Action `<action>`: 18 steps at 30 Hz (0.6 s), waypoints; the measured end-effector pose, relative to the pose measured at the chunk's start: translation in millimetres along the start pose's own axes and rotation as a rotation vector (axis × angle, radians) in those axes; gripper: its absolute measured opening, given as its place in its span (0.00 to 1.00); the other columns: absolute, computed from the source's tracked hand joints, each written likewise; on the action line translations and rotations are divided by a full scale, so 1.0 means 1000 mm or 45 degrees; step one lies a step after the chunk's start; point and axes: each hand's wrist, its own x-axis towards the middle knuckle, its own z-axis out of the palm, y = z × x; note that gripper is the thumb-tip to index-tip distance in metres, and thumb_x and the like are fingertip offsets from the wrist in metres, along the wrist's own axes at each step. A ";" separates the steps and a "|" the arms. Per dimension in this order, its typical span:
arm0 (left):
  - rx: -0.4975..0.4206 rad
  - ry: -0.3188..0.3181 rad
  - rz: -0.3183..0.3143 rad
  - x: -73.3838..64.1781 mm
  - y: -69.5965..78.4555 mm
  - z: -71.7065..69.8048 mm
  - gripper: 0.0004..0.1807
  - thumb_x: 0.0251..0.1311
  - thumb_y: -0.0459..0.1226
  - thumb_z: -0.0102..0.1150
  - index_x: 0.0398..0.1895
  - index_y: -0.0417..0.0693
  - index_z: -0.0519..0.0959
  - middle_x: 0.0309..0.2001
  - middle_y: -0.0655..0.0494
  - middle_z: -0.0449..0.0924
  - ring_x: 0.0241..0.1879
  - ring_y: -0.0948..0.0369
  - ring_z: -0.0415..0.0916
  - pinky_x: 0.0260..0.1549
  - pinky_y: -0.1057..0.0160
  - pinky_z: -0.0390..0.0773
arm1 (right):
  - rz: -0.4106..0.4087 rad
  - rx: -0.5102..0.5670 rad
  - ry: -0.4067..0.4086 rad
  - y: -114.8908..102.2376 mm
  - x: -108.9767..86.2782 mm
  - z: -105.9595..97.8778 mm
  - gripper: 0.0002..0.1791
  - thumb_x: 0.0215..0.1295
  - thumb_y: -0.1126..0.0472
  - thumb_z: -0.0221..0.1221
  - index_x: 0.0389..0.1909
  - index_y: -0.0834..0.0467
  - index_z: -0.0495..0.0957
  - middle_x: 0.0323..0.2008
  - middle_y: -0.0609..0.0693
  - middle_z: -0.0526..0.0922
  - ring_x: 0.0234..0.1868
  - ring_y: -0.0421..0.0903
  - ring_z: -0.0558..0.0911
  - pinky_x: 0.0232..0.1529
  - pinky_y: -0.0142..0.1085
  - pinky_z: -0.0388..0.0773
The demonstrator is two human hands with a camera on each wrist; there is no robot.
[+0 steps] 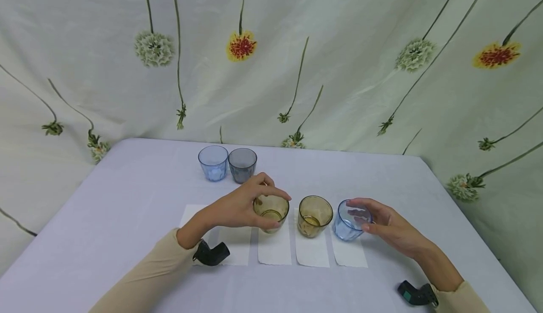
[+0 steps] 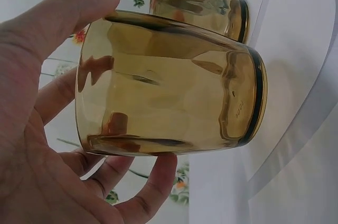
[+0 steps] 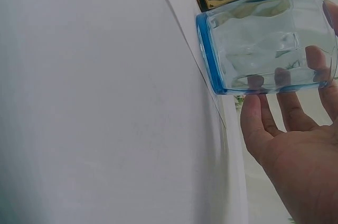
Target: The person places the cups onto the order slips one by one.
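My left hand [image 1: 250,204] grips an amber glass [image 2: 169,86] near its rim, thumb on one side and fingers on the other. The glass is upright over a white paper strip [image 1: 274,251]. A second amber glass [image 1: 315,216] stands just to its right, untouched. Farther right, my right hand [image 1: 392,228] holds a clear blue glass [image 3: 269,42] by its upper part, fingers and thumb at opposite sides. This glass leans slightly over the rightmost paper strip [image 1: 351,254]. Its thick blue base [image 3: 208,52] shows close to the paper in the right wrist view.
Behind my left hand, another blue glass [image 1: 213,164] and a grey glass [image 1: 242,166] stand side by side. Several paper strips lie in a row on the white-covered table [image 1: 140,200]. A flower-printed cloth [image 1: 271,82] hangs behind. Black devices [image 1: 210,254] sit on both wrists.
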 end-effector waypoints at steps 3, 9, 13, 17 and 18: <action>0.007 -0.005 -0.005 0.001 -0.001 0.001 0.27 0.51 0.48 0.76 0.57 0.70 0.81 0.52 0.53 0.68 0.54 0.56 0.65 0.47 0.57 0.72 | -0.006 0.005 -0.009 0.000 0.000 0.000 0.28 0.72 0.73 0.51 0.72 0.65 0.61 0.70 0.44 0.70 0.68 0.37 0.71 0.63 0.29 0.72; 0.010 -0.009 0.001 0.001 -0.004 0.003 0.27 0.51 0.48 0.76 0.57 0.70 0.81 0.52 0.53 0.68 0.53 0.57 0.66 0.47 0.58 0.72 | -0.001 0.000 -0.008 0.000 0.000 -0.001 0.28 0.72 0.73 0.51 0.72 0.65 0.60 0.70 0.44 0.69 0.68 0.37 0.71 0.63 0.29 0.72; 0.002 -0.008 0.004 0.002 -0.006 0.005 0.27 0.51 0.48 0.76 0.57 0.70 0.81 0.52 0.54 0.69 0.52 0.58 0.67 0.49 0.58 0.72 | 0.005 -0.006 -0.005 0.000 0.000 -0.001 0.28 0.72 0.73 0.51 0.72 0.64 0.61 0.70 0.44 0.69 0.68 0.37 0.71 0.63 0.29 0.72; -0.015 -0.010 -0.002 0.003 -0.008 0.007 0.28 0.51 0.48 0.76 0.58 0.70 0.80 0.52 0.55 0.69 0.53 0.58 0.68 0.50 0.58 0.73 | 0.016 -0.008 0.000 0.000 0.000 0.000 0.28 0.72 0.73 0.51 0.72 0.64 0.61 0.70 0.44 0.69 0.68 0.37 0.71 0.63 0.29 0.72; -0.017 -0.010 -0.003 0.003 -0.009 0.007 0.28 0.51 0.48 0.76 0.58 0.69 0.80 0.53 0.55 0.69 0.53 0.58 0.68 0.50 0.58 0.73 | 0.017 -0.007 0.001 0.000 0.000 0.000 0.28 0.72 0.73 0.51 0.72 0.64 0.61 0.70 0.44 0.69 0.68 0.37 0.71 0.63 0.29 0.72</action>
